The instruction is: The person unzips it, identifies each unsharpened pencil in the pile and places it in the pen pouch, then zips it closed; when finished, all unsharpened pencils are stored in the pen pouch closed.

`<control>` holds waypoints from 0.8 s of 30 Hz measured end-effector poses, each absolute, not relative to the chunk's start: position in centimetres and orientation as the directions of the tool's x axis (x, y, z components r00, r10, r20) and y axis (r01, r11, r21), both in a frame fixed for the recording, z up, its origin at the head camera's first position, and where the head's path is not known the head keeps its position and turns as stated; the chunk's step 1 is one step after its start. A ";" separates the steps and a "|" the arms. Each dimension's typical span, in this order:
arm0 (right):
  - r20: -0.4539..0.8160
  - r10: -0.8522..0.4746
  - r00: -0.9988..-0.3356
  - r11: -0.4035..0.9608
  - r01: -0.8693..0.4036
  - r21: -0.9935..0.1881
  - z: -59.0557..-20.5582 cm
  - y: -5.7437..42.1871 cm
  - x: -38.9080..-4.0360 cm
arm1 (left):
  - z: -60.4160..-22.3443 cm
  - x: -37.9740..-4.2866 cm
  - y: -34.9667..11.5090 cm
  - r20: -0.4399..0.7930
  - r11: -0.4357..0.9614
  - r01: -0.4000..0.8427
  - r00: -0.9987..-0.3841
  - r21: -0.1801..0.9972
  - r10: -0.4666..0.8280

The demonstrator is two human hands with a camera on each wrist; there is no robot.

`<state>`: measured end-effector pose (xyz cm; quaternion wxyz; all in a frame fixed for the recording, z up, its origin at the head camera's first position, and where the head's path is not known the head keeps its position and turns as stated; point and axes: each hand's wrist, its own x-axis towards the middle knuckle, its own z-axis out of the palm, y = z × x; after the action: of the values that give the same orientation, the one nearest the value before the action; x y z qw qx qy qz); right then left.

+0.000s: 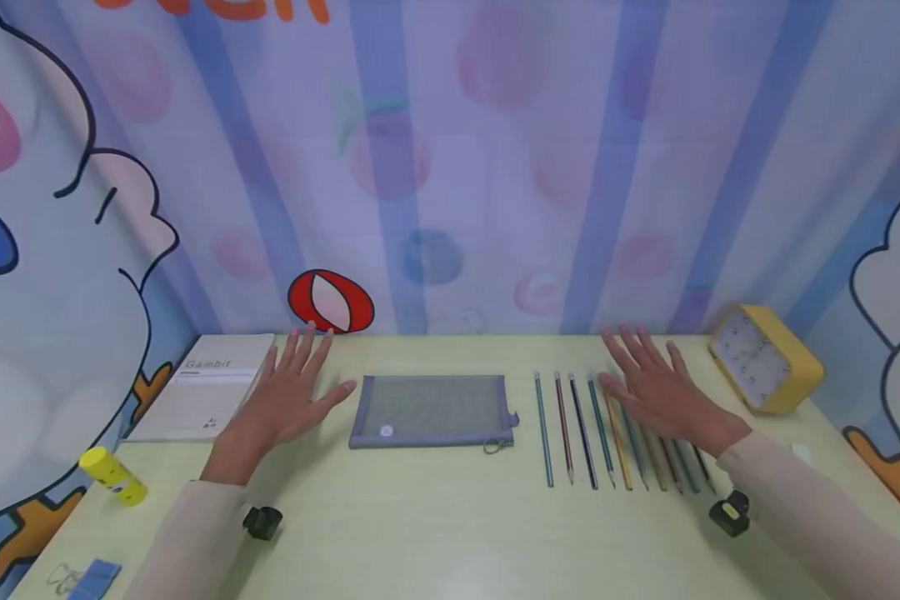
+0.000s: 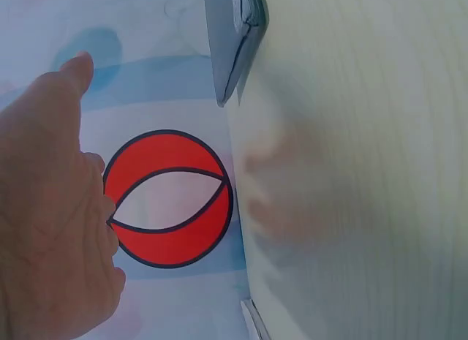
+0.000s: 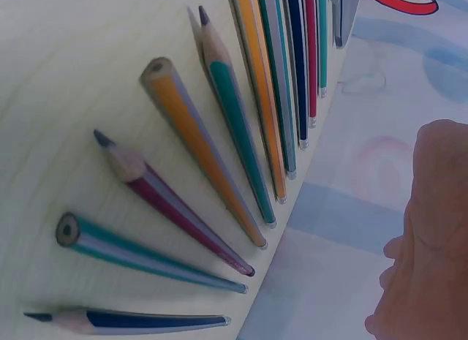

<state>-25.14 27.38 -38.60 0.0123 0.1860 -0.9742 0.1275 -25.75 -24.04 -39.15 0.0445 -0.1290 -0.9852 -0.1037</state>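
My left hand is spread above the table between a white booklet marked "Gambit" and a grey mesh zip pouch. Its fingers are straight and hold nothing; the left wrist view shows its shadow on the tabletop. Held out likewise, my right hand hovers over a row of several pencils and covers parts of some. Leftmost in that row is a teal pencil. In the right wrist view, some pencils are sharpened, like the maroon pencil, while the thick orange pencil has a blunt end.
A yellow clock stands at the back right. On the left are a yellow glue stick and a blue binder clip. A printed cloth backdrop rises behind the pale table.
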 end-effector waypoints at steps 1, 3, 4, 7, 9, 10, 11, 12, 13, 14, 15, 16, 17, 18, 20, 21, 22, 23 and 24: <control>0.075 -0.361 -0.930 0.898 -0.368 -0.241 -38.6 27.3 -25.1 | -39.1 -25.8 -23.9 0.114 0.943 0.269 -0.961 0.197 0.250; 0.077 -0.362 -0.929 0.898 -0.370 -0.238 -38.5 27.1 -25.1 | -39.1 -25.8 -23.7 0.118 0.937 0.281 -0.958 0.208 0.261; 0.077 -0.363 -0.928 0.898 -0.371 -0.237 -38.5 27.0 -25.0 | -39.1 -25.8 -23.6 0.118 0.935 0.286 -0.957 0.209 0.266; 0.076 -0.369 -0.926 0.896 -0.376 -0.236 -38.7 26.8 -25.1 | -39.2 -25.7 -23.3 0.116 0.933 0.296 -0.954 0.207 0.277; 0.071 -0.372 -0.925 0.893 -0.378 -0.244 -38.9 26.7 -25.0 | -39.4 -25.7 -23.2 0.114 0.932 0.300 -0.953 0.201 0.282; 0.072 -0.374 -0.925 0.892 -0.380 -0.246 -38.9 26.7 -25.1 | -39.4 -25.7 -23.1 0.112 0.932 0.303 -0.952 0.201 0.285; 0.070 -0.374 -0.925 0.891 -0.380 -0.251 -39.0 26.7 -25.1 | -39.5 -25.7 -23.0 0.113 0.930 0.307 -0.951 0.201 0.289; 0.070 -0.373 -0.925 0.890 -0.379 -0.253 -39.0 26.7 -25.0 | -39.5 -25.8 -22.9 0.114 0.928 0.312 -0.949 0.203 0.294; 0.070 -0.372 -0.926 0.891 -0.377 -0.251 -39.0 26.7 -25.0 | -39.5 -25.8 -22.8 0.116 0.926 0.317 -0.947 0.204 0.299; 0.073 -0.373 -0.925 0.890 -0.379 -0.253 -39.0 26.6 -25.0 | -39.6 -25.8 -22.7 0.115 0.923 0.324 -0.945 0.206 0.306; 0.074 -0.374 -0.925 0.889 -0.380 -0.255 -39.0 26.6 -25.0 | -39.6 -25.8 -22.6 0.115 0.921 0.331 -0.943 0.207 0.313; 0.074 -0.376 -0.924 0.889 -0.382 -0.252 -39.0 26.5 -25.0 | -39.6 -25.8 -22.5 0.114 0.919 0.336 -0.941 0.207 0.319; 0.072 -0.379 -0.923 0.888 -0.384 -0.252 -39.0 26.4 -25.0 | -39.7 -25.9 -22.4 0.114 0.917 0.342 -0.939 0.207 0.324; 0.071 -0.383 -0.921 0.887 -0.388 -0.252 -39.0 26.2 -24.9 | -39.7 -25.9 -22.2 0.114 0.915 0.346 -0.937 0.206 0.329; 0.071 -0.395 -0.916 0.881 -0.399 -0.254 -39.1 25.8 -24.9 | -39.7 -25.8 -22.0 0.111 0.912 0.355 -0.934 0.206 0.338; 0.067 -0.399 -0.915 0.880 -0.402 -0.254 -39.1 25.6 -24.9 | -39.8 -25.8 -21.9 0.113 0.911 0.359 -0.933 0.205 0.342; 0.068 -0.404 -0.912 0.877 -0.407 -0.254 -39.1 25.4 -24.9 | -39.8 -25.8 -21.8 0.112 0.909 0.363 -0.931 0.206 0.347; 0.071 -0.408 -0.910 0.874 -0.412 -0.257 -39.0 25.2 -24.9 | -39.7 -25.7 -21.6 0.113 0.906 0.369 -0.929 0.209 0.352; 0.074 -0.414 -0.907 0.871 -0.418 -0.258 -39.0 25.0 -24.8 | -39.7 -25.7 -21.5 0.116 0.902 0.376 -0.926 0.211 0.359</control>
<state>-24.85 25.00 -38.99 0.0083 0.2149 -0.9672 0.1353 -25.71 -21.47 -39.73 0.0371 -0.1887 -0.9745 -0.1155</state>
